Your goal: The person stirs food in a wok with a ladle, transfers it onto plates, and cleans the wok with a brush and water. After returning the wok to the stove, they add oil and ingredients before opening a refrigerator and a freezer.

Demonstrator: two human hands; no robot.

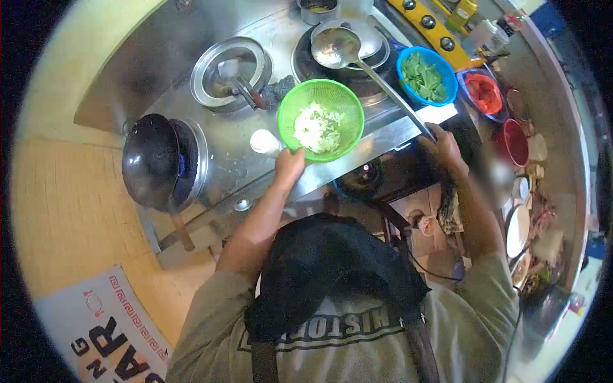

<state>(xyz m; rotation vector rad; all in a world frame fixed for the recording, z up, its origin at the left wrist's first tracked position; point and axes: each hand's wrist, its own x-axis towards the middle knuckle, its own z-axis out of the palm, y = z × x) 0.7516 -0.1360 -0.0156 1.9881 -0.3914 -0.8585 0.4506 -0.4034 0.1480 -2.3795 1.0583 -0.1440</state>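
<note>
My left hand grips the near rim of a green plastic colander, which holds chopped pale vegetable pieces. My right hand is closed round the handle of a large metal ladle. The ladle's round bowl is over a metal lid or pan on the back burner. Beside the colander, close to my left hand, a white bottle stands on the steel counter. Right of the ladle is a blue basket of green leaves.
On the left burner a black wok sits tilted, with flame beside it and its wooden handle toward me. A spatula lies across a metal ring. Plates and bowls line the right side. A small pot stands at the back.
</note>
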